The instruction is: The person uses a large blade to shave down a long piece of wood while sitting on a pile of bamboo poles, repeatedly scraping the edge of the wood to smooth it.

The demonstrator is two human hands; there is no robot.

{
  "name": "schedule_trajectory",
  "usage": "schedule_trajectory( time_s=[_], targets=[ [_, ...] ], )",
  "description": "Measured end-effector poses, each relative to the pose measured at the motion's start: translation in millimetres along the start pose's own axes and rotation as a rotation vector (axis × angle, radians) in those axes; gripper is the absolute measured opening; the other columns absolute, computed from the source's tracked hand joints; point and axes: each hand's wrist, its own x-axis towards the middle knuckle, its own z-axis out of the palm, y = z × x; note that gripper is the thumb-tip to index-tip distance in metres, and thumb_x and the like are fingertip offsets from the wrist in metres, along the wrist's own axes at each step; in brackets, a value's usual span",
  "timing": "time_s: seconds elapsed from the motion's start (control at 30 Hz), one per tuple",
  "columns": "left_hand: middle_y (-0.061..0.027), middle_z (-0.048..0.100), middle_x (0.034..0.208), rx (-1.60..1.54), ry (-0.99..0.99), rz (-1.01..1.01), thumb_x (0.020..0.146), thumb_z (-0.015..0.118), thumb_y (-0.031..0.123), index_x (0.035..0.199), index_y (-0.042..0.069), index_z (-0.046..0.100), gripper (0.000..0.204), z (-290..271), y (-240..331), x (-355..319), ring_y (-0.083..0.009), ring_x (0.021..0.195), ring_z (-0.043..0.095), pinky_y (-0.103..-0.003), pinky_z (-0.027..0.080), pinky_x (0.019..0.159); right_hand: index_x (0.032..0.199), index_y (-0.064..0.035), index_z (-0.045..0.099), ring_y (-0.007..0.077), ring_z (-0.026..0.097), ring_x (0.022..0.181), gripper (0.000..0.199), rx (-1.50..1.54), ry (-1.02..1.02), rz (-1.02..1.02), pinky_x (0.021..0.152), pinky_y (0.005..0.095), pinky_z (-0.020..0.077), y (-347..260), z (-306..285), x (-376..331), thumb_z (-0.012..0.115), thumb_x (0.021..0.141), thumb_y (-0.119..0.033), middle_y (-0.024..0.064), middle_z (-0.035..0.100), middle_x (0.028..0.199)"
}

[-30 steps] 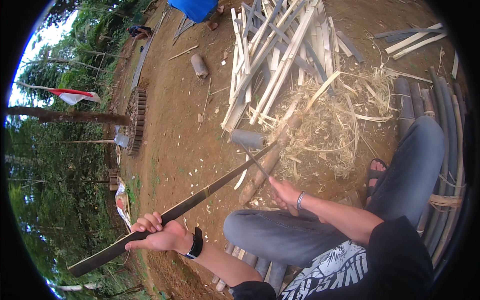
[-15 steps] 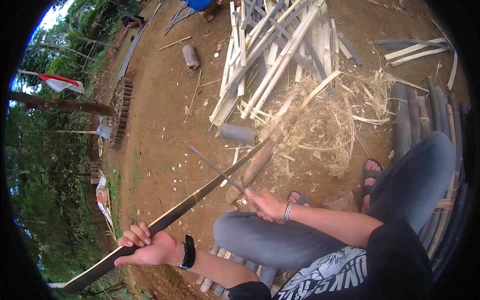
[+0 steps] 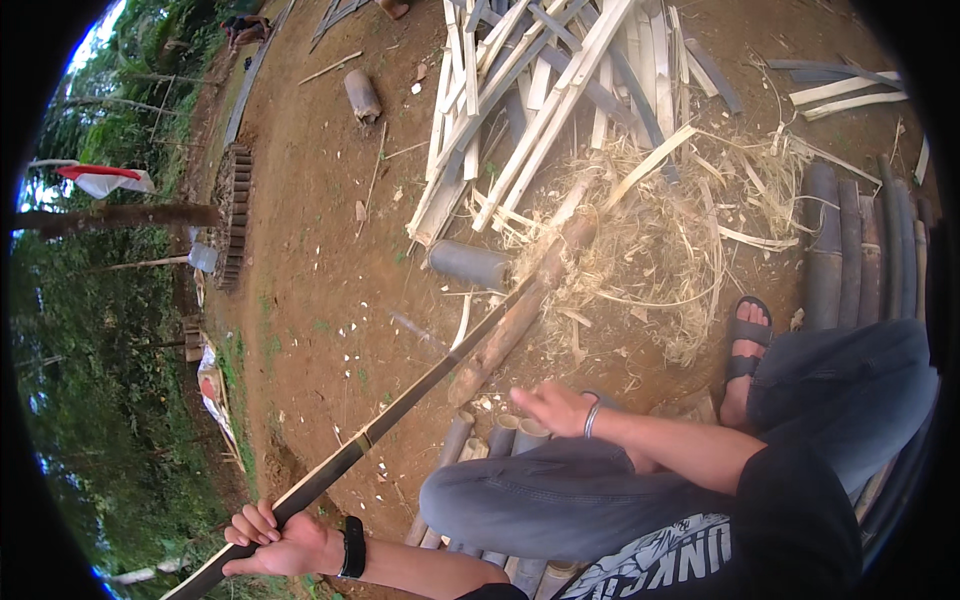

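Observation:
My left hand (image 3: 285, 543) is closed around a long bamboo strip (image 3: 408, 397), dark on one face and pale along its edge. The strip slants up and away to the right, its far part lying against a brown log (image 3: 500, 345) on the ground. To the right of the strip is my right hand (image 3: 556, 408), closed on a long-bladed knife. The blade (image 3: 420, 332) is smeared by motion into a faint bluish streak beyond the strip; its handle is hidden in my fist.
A heap of split bamboo strips (image 3: 570, 85) lies ahead, with curly shavings (image 3: 650, 270) nearer. A short bamboo piece (image 3: 468, 264) sits beside the log. Bamboo poles (image 3: 822, 240) line the right side. Another person (image 3: 245, 30) crouches far left.
My right hand has moved a little right and down, and the blade has gone from sharp to blurred. The left hand and strip have shifted down and slightly left in view.

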Motion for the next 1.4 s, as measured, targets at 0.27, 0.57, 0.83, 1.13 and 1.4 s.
schedule_trajectory(
  time_s=[0.27,0.57,0.83,1.13,1.4],
  targets=[
    [0.0009,0.026,0.053,-0.007,-0.009,-0.027,0.095,0.027,0.060,0.067,0.010,0.036,0.058,-6,-6,8,-0.0097,0.045,0.025,-0.022,0.025,0.043,0.047,-0.0167,0.032,0.0075,0.028,0.035,0.066,0.095,-0.088,0.069,0.034,0.0284,0.0262,-22,-12,11,0.030,0.092,-0.066,-0.0085,0.025,0.043],
    [0.0000,0.026,0.055,-0.003,-0.032,-0.082,0.092,0.024,0.065,0.066,0.009,0.036,0.063,-12,1,14,-0.0109,0.046,0.026,-0.023,0.026,0.046,0.048,-0.0160,0.034,0.0074,0.029,0.035,0.066,0.105,0.087,0.397,0.034,0.0307,0.0275,32,-62,35,0.029,0.092,-0.065,-0.0070,0.031,0.043],
    [0.0003,0.026,0.055,0.065,0.055,-0.067,0.093,0.024,0.063,0.066,0.010,0.035,0.061,-8,-9,20,-0.0106,0.047,0.026,-0.022,0.025,0.045,0.044,-0.0104,0.030,0.0137,0.034,0.038,0.074,-0.082,-0.010,0.095,0.038,0.0385,0.0290,26,-52,37,0.041,0.084,-0.072,0.0000,0.033,0.043],
    [0.0010,0.025,0.054,-0.001,-0.074,-0.083,0.094,0.024,0.061,0.065,0.010,0.034,0.060,-4,-9,22,-0.0096,0.045,0.025,-0.021,0.025,0.044,0.045,-0.0134,0.037,0.0126,0.032,0.037,0.070,-0.005,-0.097,-0.023,0.036,0.0375,0.0266,-19,-24,18,0.034,0.089,-0.068,-0.0018,0.035,0.044],
    [0.0003,0.026,0.053,0.020,-0.032,-0.097,0.092,0.024,0.066,0.064,0.010,0.035,0.063,-8,-6,28,-0.0106,0.045,0.025,-0.023,0.026,0.045,0.045,-0.0137,0.035,0.0117,0.031,0.036,0.070,0.113,0.041,0.299,0.037,0.0360,0.0291,28,-56,34,0.032,0.090,-0.068,-0.0035,0.035,0.044]
  ],
)
